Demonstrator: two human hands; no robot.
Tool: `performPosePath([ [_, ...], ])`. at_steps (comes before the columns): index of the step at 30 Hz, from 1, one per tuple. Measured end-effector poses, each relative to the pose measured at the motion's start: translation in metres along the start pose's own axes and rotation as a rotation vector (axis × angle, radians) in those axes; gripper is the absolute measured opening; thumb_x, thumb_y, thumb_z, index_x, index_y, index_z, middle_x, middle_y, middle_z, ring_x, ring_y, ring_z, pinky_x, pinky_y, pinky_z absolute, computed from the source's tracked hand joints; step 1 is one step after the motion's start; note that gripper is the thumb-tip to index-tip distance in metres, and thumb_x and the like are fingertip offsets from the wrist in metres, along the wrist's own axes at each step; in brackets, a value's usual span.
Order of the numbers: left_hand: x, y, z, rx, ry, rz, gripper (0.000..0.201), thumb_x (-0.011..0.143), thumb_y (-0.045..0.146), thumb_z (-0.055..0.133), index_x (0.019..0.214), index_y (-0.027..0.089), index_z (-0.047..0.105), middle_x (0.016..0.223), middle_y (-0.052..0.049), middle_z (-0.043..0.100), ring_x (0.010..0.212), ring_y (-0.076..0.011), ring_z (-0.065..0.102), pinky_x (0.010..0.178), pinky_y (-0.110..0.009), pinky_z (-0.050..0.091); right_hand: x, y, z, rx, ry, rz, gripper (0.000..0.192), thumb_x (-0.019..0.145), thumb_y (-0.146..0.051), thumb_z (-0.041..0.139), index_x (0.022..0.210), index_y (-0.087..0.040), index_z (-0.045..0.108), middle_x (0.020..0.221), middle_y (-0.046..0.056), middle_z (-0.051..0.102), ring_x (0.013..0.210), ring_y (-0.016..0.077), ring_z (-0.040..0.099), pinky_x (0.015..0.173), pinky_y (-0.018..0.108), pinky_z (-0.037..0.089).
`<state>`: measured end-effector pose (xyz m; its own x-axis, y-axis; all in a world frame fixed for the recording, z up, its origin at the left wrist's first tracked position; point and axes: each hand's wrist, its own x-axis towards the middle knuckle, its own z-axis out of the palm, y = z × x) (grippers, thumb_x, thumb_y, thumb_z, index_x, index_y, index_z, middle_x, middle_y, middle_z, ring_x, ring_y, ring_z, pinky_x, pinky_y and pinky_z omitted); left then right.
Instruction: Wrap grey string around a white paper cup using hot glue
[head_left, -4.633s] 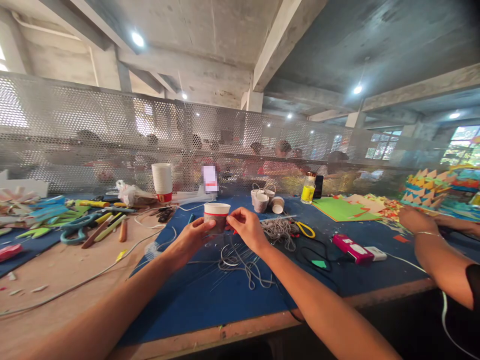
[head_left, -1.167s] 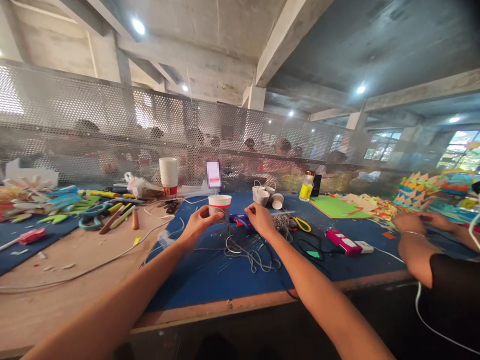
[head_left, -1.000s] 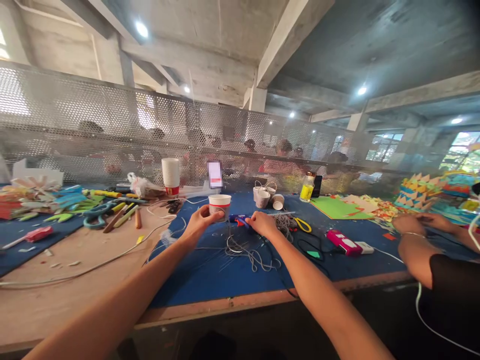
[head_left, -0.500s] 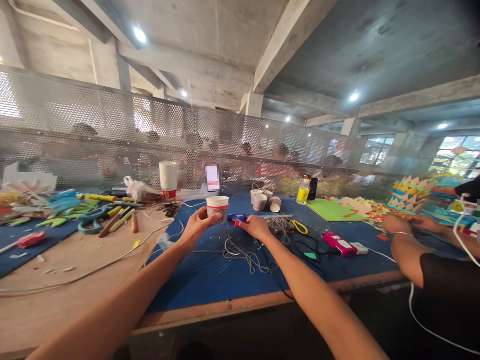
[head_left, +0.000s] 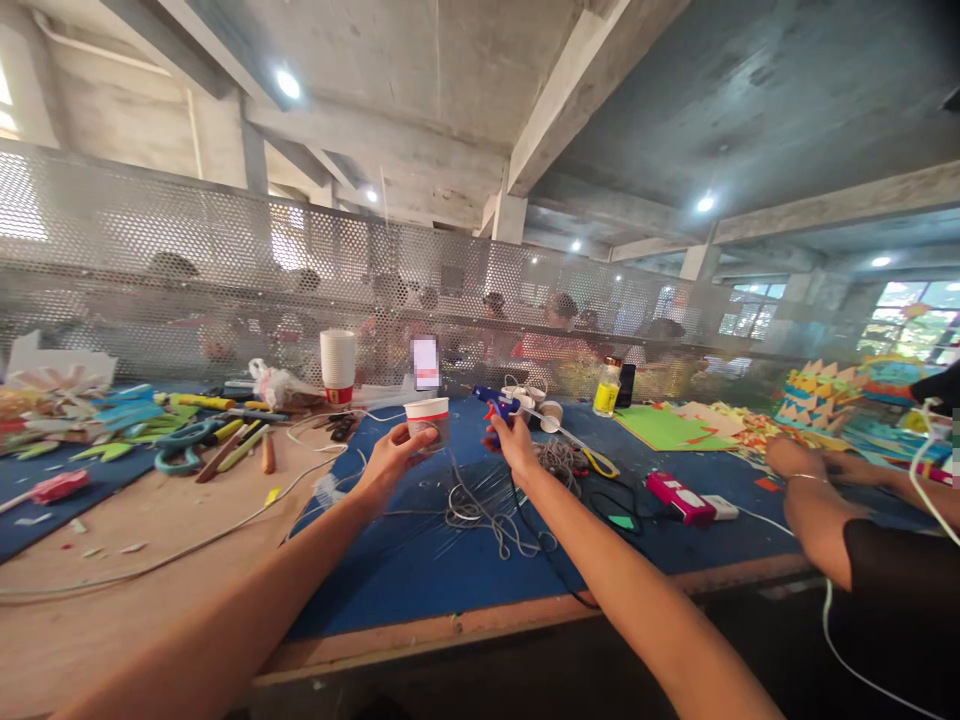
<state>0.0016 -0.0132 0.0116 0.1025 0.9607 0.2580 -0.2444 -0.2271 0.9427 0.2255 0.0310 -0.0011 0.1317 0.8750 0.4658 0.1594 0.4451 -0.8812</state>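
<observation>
- While my left hand (head_left: 391,462) grips the paper cup (head_left: 427,421) by its side, holding it upright just above the blue mat (head_left: 420,570) on the tabletop (head_left: 112,560), my right hand (head_left: 516,446) is clenched around the handle of the blue glue gun (head_left: 495,404), which is lifted off the mat with its nozzle towards the cup
- From what I can see, the cup already carries a grey band of wrapping below its red stripe, so I judge the covering to be partly done; the white rim and the upper wall are bare
- Loose grey cord (head_left: 487,515) lies in a tangle on the mat just below and between my hands, so plenty of material is left to go on
- Behind the gun, a few small wrapped cups (head_left: 544,408) with handles stand together; they look like finished pieces, which suggests to me that this cup is one of a series
- A tall stack of cups (head_left: 337,362) waits near the mesh screen, untouched
- I cannot tell whether glue is on the cup yet
- At the right, another person's hand (head_left: 795,462) works over coloured paper, well apart from mine
</observation>
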Motion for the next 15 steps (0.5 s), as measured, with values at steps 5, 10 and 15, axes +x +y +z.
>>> performPosePath([
  [5,0.006,-0.004,-0.002,0.0,0.035,-0.051,0.053,0.067,0.051,0.087,0.107,0.018,0.075,0.122,-0.014,0.075,0.116,-0.0299,0.068,0.096,-0.041,0.053,-0.004,-0.024,0.001,0.211,0.069,0.125,0.04,0.076,-0.052,0.072,0.096,-0.023,0.051,0.073,-0.001,0.068,0.052,0.0139,0.063,0.05,0.026,0.052],
  [10,0.011,-0.009,-0.005,0.029,0.026,-0.081,0.053,0.065,0.051,0.089,0.106,0.02,0.076,0.118,-0.013,0.077,0.115,-0.031,0.069,0.098,-0.044,0.053,-0.01,-0.046,0.003,0.2,-0.002,0.072,0.022,0.076,-0.038,0.067,0.083,-0.02,0.058,0.056,-0.006,0.056,0.05,0.0101,0.05,0.048,0.022,0.039],
  [15,0.015,-0.016,-0.007,0.044,0.012,-0.086,0.057,0.066,0.052,0.088,0.111,0.02,0.075,0.12,-0.014,0.076,0.116,-0.0317,0.069,0.099,-0.045,0.052,-0.02,-0.05,0.008,0.224,-0.062,0.062,0.031,0.078,-0.044,0.066,0.093,-0.017,0.069,0.053,-0.007,0.051,0.051,0.012,0.046,0.053,0.026,0.037],
])
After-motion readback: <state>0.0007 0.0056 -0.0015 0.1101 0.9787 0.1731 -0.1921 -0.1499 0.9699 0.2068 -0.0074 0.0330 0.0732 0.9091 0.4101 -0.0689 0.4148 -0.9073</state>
